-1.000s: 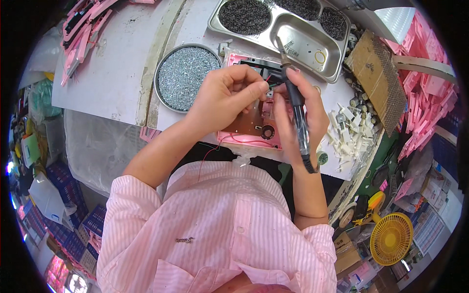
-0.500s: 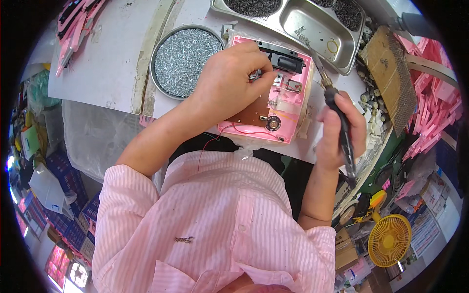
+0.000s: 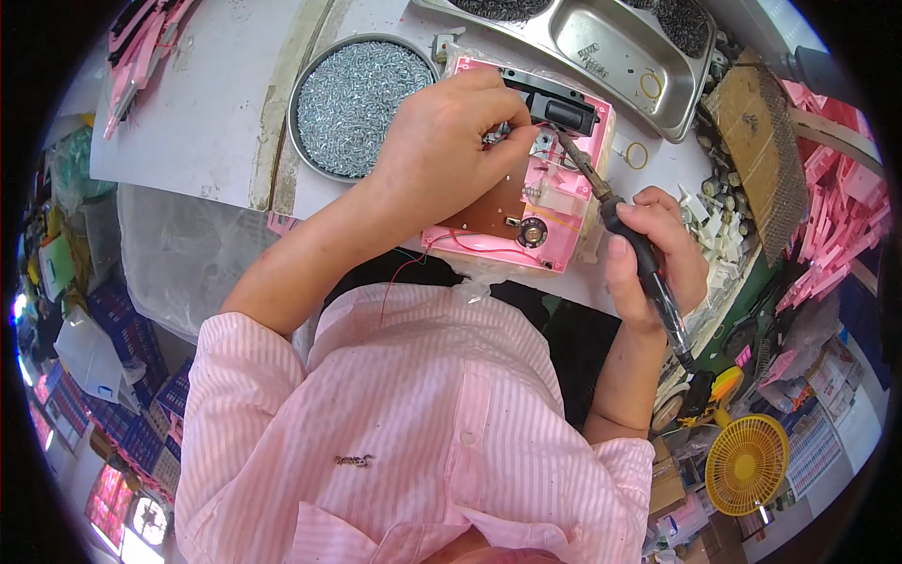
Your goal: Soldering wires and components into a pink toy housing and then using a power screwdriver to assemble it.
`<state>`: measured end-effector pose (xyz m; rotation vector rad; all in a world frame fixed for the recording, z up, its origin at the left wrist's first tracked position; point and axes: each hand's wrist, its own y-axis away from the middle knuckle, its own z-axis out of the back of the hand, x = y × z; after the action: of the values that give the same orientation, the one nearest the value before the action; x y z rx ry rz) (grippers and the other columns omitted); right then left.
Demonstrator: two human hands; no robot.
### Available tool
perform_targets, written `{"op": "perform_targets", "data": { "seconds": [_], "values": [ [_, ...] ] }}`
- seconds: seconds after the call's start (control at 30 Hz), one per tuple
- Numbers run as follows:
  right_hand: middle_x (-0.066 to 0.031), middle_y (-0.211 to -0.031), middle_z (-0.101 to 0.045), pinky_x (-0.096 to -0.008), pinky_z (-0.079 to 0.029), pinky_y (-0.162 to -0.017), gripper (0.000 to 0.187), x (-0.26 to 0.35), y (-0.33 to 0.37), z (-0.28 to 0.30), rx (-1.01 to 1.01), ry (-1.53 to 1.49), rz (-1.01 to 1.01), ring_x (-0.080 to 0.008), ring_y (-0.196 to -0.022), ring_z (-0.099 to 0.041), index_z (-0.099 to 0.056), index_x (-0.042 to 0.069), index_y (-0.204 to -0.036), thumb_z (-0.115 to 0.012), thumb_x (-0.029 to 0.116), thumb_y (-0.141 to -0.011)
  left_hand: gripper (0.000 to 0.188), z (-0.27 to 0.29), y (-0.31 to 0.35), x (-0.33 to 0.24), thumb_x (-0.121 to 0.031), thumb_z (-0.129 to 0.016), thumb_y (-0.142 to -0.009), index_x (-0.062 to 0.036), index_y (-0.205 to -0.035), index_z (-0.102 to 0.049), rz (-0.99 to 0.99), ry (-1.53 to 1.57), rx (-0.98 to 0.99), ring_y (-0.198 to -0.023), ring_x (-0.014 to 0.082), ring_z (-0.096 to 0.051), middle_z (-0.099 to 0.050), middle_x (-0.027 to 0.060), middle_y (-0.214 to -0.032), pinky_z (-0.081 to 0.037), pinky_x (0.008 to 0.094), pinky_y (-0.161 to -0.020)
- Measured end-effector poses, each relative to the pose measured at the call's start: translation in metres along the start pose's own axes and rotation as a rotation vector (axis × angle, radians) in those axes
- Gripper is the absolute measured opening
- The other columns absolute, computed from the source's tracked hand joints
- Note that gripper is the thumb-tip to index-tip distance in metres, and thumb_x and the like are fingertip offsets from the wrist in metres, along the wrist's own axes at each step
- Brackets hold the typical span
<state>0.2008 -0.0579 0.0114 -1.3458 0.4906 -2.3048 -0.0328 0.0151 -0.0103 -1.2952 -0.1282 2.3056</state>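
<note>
A pink plastic housing (image 3: pixel 564 252) lies in clear wrapping, with a brown circuit board (image 3: pixel 495 209), a black slotted part (image 3: pixel 567 115) and a small round speaker (image 3: pixel 533 232) inside. My left hand (image 3: pixel 456 141) rests over its left side, thumb and forefinger pinched at a thin red wire. The hand covers part of the board. My right hand (image 3: pixel 662 249) grips the black handle of a soldering iron (image 3: pixel 648 268). Its metal tip reaches into the housing, close to my left fingertips, by small metal contacts.
A round metal pan (image 3: pixel 299 141) full of small silvery screws stands left of the housing. Behind is a steel compartment tray (image 3: pixel 601 58) with dark screws. White plastic pieces (image 3: pixel 719 235), cardboard (image 3: pixel 752 132) and pink parts (image 3: pixel 836 226) lie right. A yellow fan (image 3: pixel 747 465) stands lower right.
My right hand has brought the soldering iron's tip from over the steel tray down into the housing, beside my left fingertips. The left hand keeps its pinch in nearly the same place.
</note>
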Motion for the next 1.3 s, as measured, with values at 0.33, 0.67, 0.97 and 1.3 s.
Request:
{"op": "perform_targets", "data": {
  "seconds": [0.33,0.67,0.97,1.3],
  "values": [
    [-0.0102,-0.077,-0.071,-0.0416,-0.054,-0.078,0.027,0.003,-0.009,-0.002,0.039,0.066,0.048,-0.0218,-0.060,-0.061,-0.070,0.002,-0.101,-0.074,0.000,-0.074,0.009,-0.003,0.001,0.001,-0.007,-0.075,-0.083,-0.0005,-0.085,-0.069,-0.005,-0.018,-0.024,-0.059,0.0182,-0.056,-0.057,0.0068,-0.074,-0.045,0.0299,-0.054],
    [-0.0071,-0.071,-0.066,-0.0402,-0.053,-0.077,0.029,0.002,-0.017,0.009,0.107,0.077,0.047,-0.0211,-0.058,-0.058,-0.072,0.004,-0.097,-0.075,-0.001,-0.069,0.010,-0.004,0.001,0.000,-0.007,-0.075,-0.083,-0.0007,-0.084,-0.068,0.002,-0.047,-0.034,-0.059,0.0194,-0.056,-0.058,0.0074,-0.074,-0.046,0.0309,-0.055],
    [-0.0067,-0.071,-0.067,-0.0401,-0.053,-0.078,0.029,-0.001,-0.022,0.003,0.120,0.103,0.056,-0.0216,-0.059,-0.060,-0.073,0.005,-0.097,-0.075,-0.001,-0.069,0.010,-0.006,0.002,0.000,-0.008,-0.076,-0.082,-0.0011,-0.084,-0.068,-0.013,-0.070,-0.046,-0.060,0.0202,-0.058,-0.059,0.0077,-0.075,-0.047,0.0313,-0.056],
    [-0.0053,-0.070,-0.063,-0.0398,-0.053,-0.078,0.031,-0.001,-0.023,0.006,0.142,0.113,0.046,-0.0217,-0.061,-0.058,-0.073,0.006,-0.100,-0.078,0.001,-0.069,0.011,-0.008,0.003,0.001,-0.011,-0.075,-0.082,-0.0032,-0.082,-0.067,-0.009,-0.102,-0.060,-0.064,0.0245,-0.060,-0.059,0.0084,-0.077,-0.049,0.0348,-0.058]
  ]
}}
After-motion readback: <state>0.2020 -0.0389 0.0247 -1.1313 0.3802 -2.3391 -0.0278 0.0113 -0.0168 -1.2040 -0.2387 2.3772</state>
